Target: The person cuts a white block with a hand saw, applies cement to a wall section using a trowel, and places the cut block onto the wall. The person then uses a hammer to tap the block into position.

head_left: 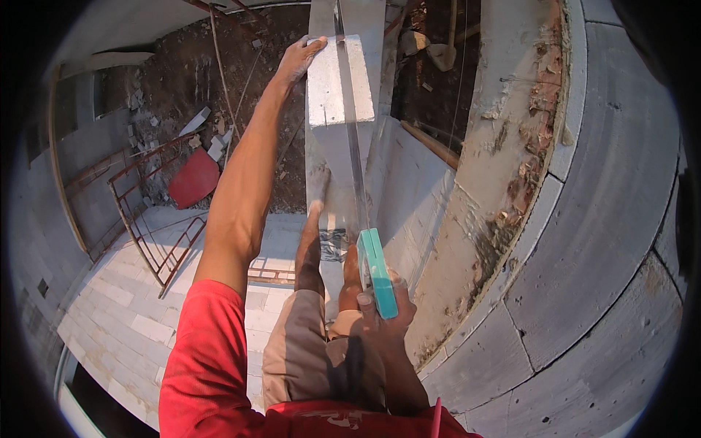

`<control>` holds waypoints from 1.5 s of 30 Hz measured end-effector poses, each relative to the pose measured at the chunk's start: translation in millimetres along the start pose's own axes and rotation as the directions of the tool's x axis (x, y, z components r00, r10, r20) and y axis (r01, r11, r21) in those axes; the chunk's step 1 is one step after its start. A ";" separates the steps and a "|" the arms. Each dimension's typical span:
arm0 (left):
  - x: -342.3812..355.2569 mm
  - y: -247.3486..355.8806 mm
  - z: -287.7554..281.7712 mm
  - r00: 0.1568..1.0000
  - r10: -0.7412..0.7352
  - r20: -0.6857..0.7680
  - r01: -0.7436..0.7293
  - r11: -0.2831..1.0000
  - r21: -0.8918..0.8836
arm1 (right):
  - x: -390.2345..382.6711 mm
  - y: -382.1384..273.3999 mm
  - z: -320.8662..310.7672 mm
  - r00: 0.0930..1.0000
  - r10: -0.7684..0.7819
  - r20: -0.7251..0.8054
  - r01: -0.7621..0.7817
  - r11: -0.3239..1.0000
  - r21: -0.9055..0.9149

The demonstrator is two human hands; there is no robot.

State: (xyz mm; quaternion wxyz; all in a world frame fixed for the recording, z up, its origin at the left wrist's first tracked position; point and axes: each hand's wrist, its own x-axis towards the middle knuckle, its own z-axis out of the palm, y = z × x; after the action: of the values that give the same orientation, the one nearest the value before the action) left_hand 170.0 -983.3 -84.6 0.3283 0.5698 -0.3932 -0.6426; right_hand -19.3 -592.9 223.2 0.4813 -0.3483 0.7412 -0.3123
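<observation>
A white aerated concrete block (326,89) lies on a narrow pale ledge in front of me. My left hand (300,58) holds the block at its far left corner, with the fingers over the edge. In my right hand (403,310) is the teal handle of a hand saw (377,271), close to my body. The saw's long grey blade runs away from me across the block's top, right of its middle, and past its far end. Its teeth cannot be made out, and I cannot tell how deep the blade sits in the block.
Below on the left stand a rusty metal frame (139,233) and a red sheet-like object (194,178) near rubble. To the right rises a wall of grey blocks (584,241) with rough mortar along its edge. A shovel (442,52) is at the far right. My bare feet stand on the ledge.
</observation>
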 end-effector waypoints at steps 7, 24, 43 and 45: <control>-19.9 8.2 15.4 0.999 0.031 -0.045 -0.033 0.999 -0.032 | -13.4 -33.6 -34.6 0.957 -0.198 -0.212 0.182 0.979 -0.092; 64.0 -31.6 -38.7 0.967 0.215 0.134 -0.242 0.940 0.239 | 242.0 225.7 160.1 0.930 -0.352 -0.105 0.315 0.912 -0.264; 64.3 -14.2 -45.0 0.969 0.136 0.206 -0.142 0.990 0.012 | 280.5 186.4 235.1 0.947 -0.191 -0.257 0.105 0.944 -0.313; 58.2 -10.1 -46.5 0.968 0.145 0.203 -0.139 0.989 -0.045 | 281.2 185.7 240.5 0.945 -0.166 -0.281 0.076 0.950 -0.303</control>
State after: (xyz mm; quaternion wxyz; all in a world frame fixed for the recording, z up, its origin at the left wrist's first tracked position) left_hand 208.4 -1035.2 -123.0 0.3398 0.4658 -0.4548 -0.6788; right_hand 81.9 -749.0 -146.6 0.2860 -0.4080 0.8206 -0.2799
